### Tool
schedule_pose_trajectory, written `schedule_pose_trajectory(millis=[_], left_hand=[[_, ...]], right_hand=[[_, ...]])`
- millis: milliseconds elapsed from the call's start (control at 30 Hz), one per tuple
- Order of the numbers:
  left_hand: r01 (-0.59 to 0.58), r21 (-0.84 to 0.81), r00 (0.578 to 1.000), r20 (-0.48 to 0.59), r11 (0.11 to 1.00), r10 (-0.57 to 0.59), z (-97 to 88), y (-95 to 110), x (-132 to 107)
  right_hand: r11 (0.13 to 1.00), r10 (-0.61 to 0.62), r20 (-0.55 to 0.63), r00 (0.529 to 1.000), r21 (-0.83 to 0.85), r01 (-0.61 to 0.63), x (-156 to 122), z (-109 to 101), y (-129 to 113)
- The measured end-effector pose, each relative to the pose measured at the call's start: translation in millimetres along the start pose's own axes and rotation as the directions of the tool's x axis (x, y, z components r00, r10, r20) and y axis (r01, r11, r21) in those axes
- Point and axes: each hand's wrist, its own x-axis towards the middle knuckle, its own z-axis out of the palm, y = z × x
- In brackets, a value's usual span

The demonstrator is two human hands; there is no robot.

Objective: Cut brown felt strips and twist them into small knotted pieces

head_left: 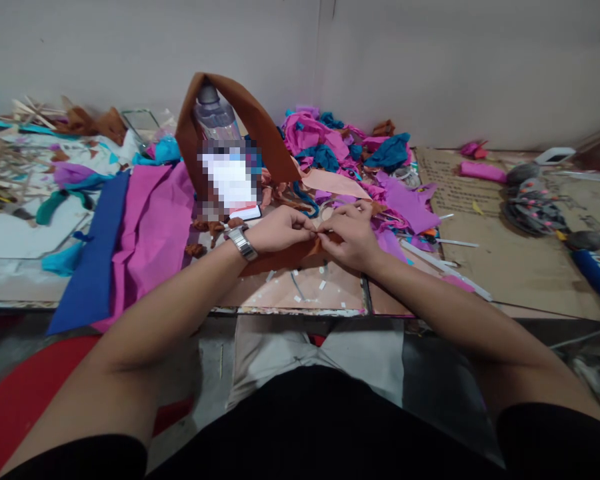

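Observation:
My left hand, with a metal watch on its wrist, and my right hand meet at the table's front middle. Fingertips of both are pinched together on a piece of brown crepe paper, which spreads below and between them. A long brown crepe strip drapes over a water bottle and comes down behind my hands. Beside my left hand are small twisted brown pieces and a phone with a lit, blurred screen. A roll of tape lies just behind my fingers.
Blue and pink sheets hang over the table's front edge at left. Crumpled pink and teal scraps pile up at the back. White strips, cardboard and a dark pincushion-like bundle lie at right.

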Motion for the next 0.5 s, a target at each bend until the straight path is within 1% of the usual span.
schedule_pose_trajectory(millis=[300, 400, 500], left_hand=[[0.048, -0.072, 0.999, 0.01, 0.996, -0.048, -1.6, 4.5, -2.1], [0.042, -0.08, 0.999, 0.0, 0.996, -0.042, -2.1, 5.1, -2.8], [0.029, -0.023, 0.999, -0.023, 0.999, -0.029, -2.3, 3.7, -2.1]], right_hand=[[0.996, -0.086, -0.016, 0.996, -0.009, 0.086, -0.6, -2.1, -0.5], [0.997, -0.08, 0.007, 0.997, -0.006, 0.08, -0.7, -2.9, -1.8], [0.999, -0.041, 0.04, 0.998, 0.0, 0.041, -0.6, -4.1, -3.2]])
